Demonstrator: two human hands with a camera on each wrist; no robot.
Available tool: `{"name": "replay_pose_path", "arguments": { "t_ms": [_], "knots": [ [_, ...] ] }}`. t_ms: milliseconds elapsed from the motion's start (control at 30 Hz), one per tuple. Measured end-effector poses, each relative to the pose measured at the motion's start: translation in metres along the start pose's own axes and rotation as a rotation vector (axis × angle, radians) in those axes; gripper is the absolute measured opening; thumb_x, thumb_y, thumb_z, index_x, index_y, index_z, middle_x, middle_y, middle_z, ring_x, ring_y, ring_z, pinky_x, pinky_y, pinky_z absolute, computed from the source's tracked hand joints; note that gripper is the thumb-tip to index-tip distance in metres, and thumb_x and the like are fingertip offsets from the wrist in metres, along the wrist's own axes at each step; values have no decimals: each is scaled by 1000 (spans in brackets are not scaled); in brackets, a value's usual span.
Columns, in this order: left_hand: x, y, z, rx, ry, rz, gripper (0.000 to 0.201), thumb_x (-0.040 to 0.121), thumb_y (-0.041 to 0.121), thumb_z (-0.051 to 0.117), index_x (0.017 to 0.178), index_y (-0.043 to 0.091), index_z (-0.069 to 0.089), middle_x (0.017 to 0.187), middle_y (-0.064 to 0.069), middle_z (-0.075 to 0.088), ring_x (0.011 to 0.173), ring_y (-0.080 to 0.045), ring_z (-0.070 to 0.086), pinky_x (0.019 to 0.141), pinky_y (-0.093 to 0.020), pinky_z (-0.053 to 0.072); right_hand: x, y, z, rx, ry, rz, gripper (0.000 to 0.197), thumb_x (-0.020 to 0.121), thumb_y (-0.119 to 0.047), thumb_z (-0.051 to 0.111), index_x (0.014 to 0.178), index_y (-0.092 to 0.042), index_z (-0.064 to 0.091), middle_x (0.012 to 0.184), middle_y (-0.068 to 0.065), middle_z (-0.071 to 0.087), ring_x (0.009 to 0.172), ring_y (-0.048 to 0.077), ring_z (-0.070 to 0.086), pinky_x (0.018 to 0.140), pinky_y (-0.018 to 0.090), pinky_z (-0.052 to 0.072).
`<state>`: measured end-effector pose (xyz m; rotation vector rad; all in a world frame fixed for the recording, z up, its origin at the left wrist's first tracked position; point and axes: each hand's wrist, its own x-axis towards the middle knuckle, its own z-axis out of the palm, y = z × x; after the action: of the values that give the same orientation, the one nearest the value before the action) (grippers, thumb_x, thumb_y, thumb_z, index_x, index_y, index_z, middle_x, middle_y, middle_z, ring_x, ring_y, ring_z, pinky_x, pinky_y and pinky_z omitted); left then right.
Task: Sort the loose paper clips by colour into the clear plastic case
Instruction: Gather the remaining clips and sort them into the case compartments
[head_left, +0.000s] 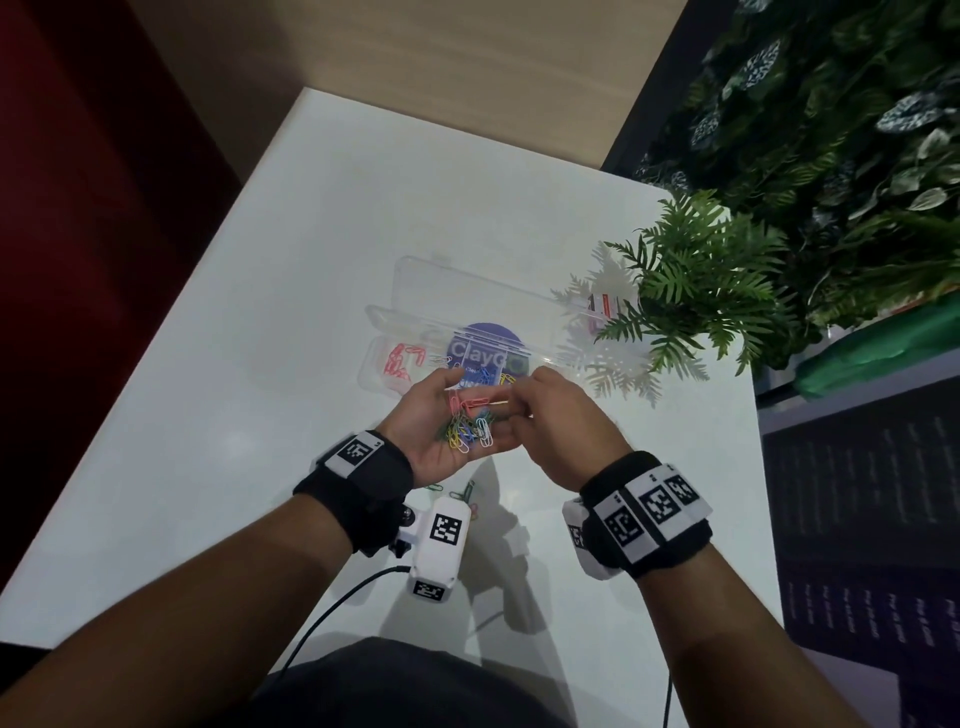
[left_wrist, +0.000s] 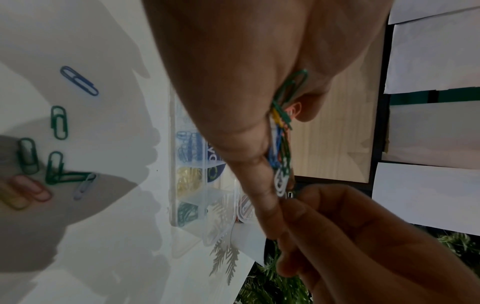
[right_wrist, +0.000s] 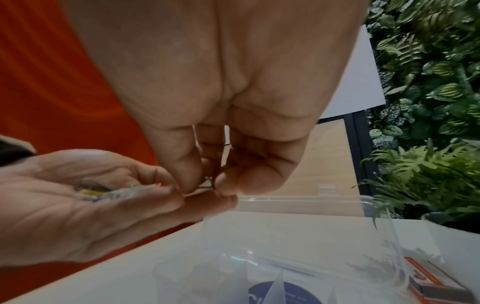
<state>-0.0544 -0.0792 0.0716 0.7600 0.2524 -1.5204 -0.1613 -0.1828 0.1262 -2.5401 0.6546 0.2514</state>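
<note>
Pinched clip (right_wrist: 207, 181) perhaps green, blurred

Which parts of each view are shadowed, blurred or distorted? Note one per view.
Head view: wide-angle bending of the white table, fern shadow beside the clear case. Left wrist view: hand shadows darken loose clips. Right wrist view: clips in the left hand are blurred.

- A white table (head_left: 322, 218) fills the middle.
- Beyond the table's far edge, a pale wood panel (head_left: 467, 57).
- Left of the table, a dark red wall (head_left: 78, 208).
- Right of the table, a leafy green wall (head_left: 831, 104); a fern (head_left: 701, 270) overhangs that edge.
</note>
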Motion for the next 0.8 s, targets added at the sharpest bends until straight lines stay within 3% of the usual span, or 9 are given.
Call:
{"name": "replay_pose_path", "arguments": {
  "t_ms": [133,200,267,367,500,667,800],
  "knots": [
    [-1,1,-2,22,12,7,57,95,36,34,129,-8,50,130,-31,53,106,-39,60,93,-48,49,-8,2,-9,154,93,24,6,84,-3,49,84,-6,54,80,4,61,74,21,53,62,27,38],
    [0,1,-2,12,19,7,57,96,35,35,128,-9,50,127,-30,51,106,-39,57,95,-50,48,-10,-2,-10,220,82,1,18,85,-4,52,93,-14,65,83,-2,67,75,15,59,66,23,44],
    [0,0,-2,12,10,11,58,94,35,37,127,-10,51,122,-27,49,103,-39,57,99,-51,44,-9,-6,-9,177,44,-47,28,85,-6,54,103,-20,70,90,-2,71,80,14,62,73,26,47],
    [-2,0,-1,22,-42,-1,58,89,34,40,119,-12,58,107,-23,57,94,-37,62,96,-50,49,-7,-9,-5,66,13,-88,25,83,-10,56,102,-19,71,94,5,69,85,22,61,77,36,48],
    [-4,0,1,33,-59,3,57,95,34,33,109,-12,64,82,-16,57,78,-34,62,85,-45,55,-4,-9,0,-8,18,-116,20,86,-14,57,101,-15,70,94,8,64,87,25,59,77,37,46],
    [-5,0,1,9,-86,-5,54,87,32,39,103,-11,67,89,-20,60,77,-32,66,79,-44,58,1,-7,5,-174,-29,-209,21,94,-19,47,102,-9,64,93,8,57,88,27,55,72,40,45],
    [-5,0,-2,2,-118,-15,54,87,32,39,102,-11,68,91,-25,66,82,-32,67,88,-46,52,2,-2,1,-172,-27,-235,23,94,-18,47,105,-9,65,92,8,57,86,27,56,71,40,46]
  ]
}}
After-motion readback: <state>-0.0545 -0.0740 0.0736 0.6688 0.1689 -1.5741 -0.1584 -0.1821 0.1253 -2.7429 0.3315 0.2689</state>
